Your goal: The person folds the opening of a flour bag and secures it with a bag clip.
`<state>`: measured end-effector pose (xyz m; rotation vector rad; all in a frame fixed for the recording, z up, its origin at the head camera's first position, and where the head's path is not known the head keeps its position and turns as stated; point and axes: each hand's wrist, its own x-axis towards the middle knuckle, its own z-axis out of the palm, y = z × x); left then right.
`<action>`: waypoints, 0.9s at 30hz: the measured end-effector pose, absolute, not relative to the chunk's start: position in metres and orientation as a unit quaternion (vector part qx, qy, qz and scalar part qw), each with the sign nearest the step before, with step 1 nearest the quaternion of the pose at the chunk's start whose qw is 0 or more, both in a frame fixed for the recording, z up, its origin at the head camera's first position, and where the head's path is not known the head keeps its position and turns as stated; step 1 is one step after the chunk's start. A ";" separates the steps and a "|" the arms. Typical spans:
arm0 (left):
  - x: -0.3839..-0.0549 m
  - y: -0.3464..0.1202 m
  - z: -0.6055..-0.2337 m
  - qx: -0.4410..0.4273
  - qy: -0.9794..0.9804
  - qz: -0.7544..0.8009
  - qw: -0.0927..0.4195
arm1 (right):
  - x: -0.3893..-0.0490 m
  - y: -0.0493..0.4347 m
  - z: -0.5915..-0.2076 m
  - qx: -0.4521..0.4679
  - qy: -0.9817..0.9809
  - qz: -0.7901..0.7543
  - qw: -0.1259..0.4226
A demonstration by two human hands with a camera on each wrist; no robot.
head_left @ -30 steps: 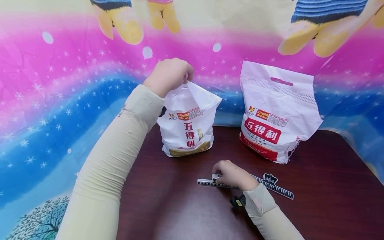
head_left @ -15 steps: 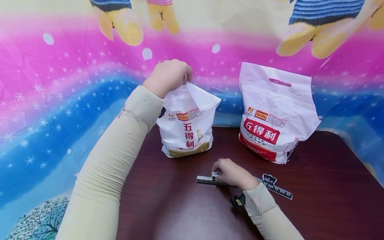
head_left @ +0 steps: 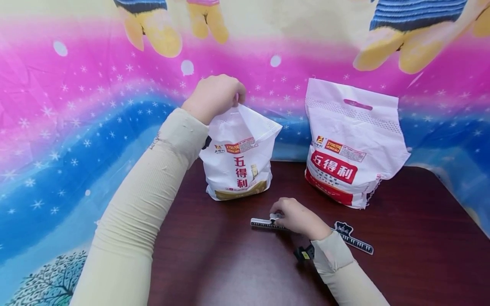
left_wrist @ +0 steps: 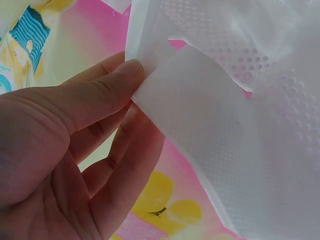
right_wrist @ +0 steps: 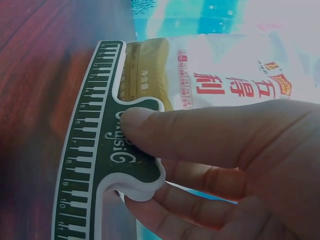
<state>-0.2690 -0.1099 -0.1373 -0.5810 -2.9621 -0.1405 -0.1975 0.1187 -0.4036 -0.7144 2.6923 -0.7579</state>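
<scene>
My left hand [head_left: 218, 95] pinches the top edge of a white flour bag [head_left: 222, 170] with red lettering, which stands on the table. In the left wrist view, thumb and fingers of the left hand [left_wrist: 85, 135] grip a corner beside the handle slot. Lower down, my right hand [head_left: 300, 219] holds a long piano-key-patterned clip [head_left: 264, 223] by its grip tab. The right wrist view shows the thumb over the "Music" lettering on the clip [right_wrist: 112, 160] and fingers behind it, with the bag's gold-and-white front beyond.
A second piano-key clip [head_left: 357, 242] with a black crown-shaped tab lies to the right, partly behind the right hand. Another white and red flour bag [head_left: 356, 144] stands at the back right. A patterned cloth [head_left: 126, 114] hangs behind the dark wooden table [head_left: 413, 263].
My right hand has raised the clip a little, so its left end sits slightly higher in the head view. The left hand and both bags keep their places.
</scene>
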 end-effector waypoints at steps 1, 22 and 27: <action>-0.269 -0.110 -0.137 -0.191 -0.979 -0.047 0.059 | -0.198 0.119 -0.403 -0.245 0.925 -0.262 0.126; -0.269 -0.111 -0.138 -0.190 -0.979 -0.047 0.057 | -0.202 0.128 -0.386 -0.253 0.921 -0.284 0.087; -0.269 -0.111 -0.139 -0.190 -0.979 -0.049 0.058 | -0.203 0.127 -0.384 -0.252 0.922 -0.283 0.083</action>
